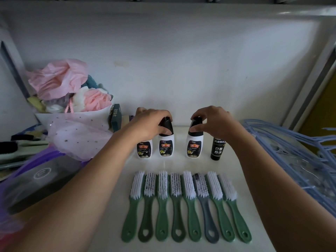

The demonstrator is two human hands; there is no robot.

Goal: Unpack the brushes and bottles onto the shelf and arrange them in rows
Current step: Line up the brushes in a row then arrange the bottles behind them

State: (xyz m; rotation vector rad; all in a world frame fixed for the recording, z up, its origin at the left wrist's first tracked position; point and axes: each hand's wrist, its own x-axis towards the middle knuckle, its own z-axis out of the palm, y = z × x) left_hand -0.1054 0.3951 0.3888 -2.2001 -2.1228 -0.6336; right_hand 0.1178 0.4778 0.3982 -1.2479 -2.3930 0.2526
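Two hands pinch bottle caps: left hand [151, 122] on the second bottle [166, 140], right hand [209, 120] on the third [194, 142], gap between them.

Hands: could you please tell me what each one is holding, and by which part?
Left hand grips the second white bottle by its black cap; right hand grips the third white bottle likewise.

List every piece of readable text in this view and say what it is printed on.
"真皮绵羊" in white characters on the black bottle; the line is cut off by the right hand's wrist.
Three white bottles: orange label logo too blurred to read.
Dark green box: gold characters too small to read.
Black case: a ring emblem, no words.
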